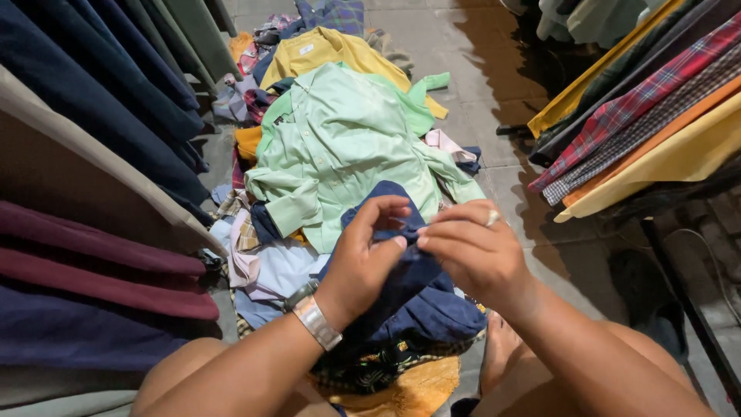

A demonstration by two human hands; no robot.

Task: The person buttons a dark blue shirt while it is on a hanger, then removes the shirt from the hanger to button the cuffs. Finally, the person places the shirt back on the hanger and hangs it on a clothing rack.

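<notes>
A navy blue shirt [421,305] hangs bunched over my lap. My left hand [363,259], with a metal watch on its wrist, pinches the shirt's upper edge between thumb and fingers. My right hand [472,251], wearing a ring, grips the same edge right beside it, the fingertips of both hands almost touching. Just beyond them a light green shirt [343,147] lies spread on top of a heap of clothes on the floor.
A yellow shirt [332,50] lies behind the green one. Dark and maroon garments [93,255] hang on the left, plaid and yellow ones [648,123] on a rack at right. Bare grey floor tiles [494,85] show between. A yellow patterned cloth [409,390] lies under the navy shirt.
</notes>
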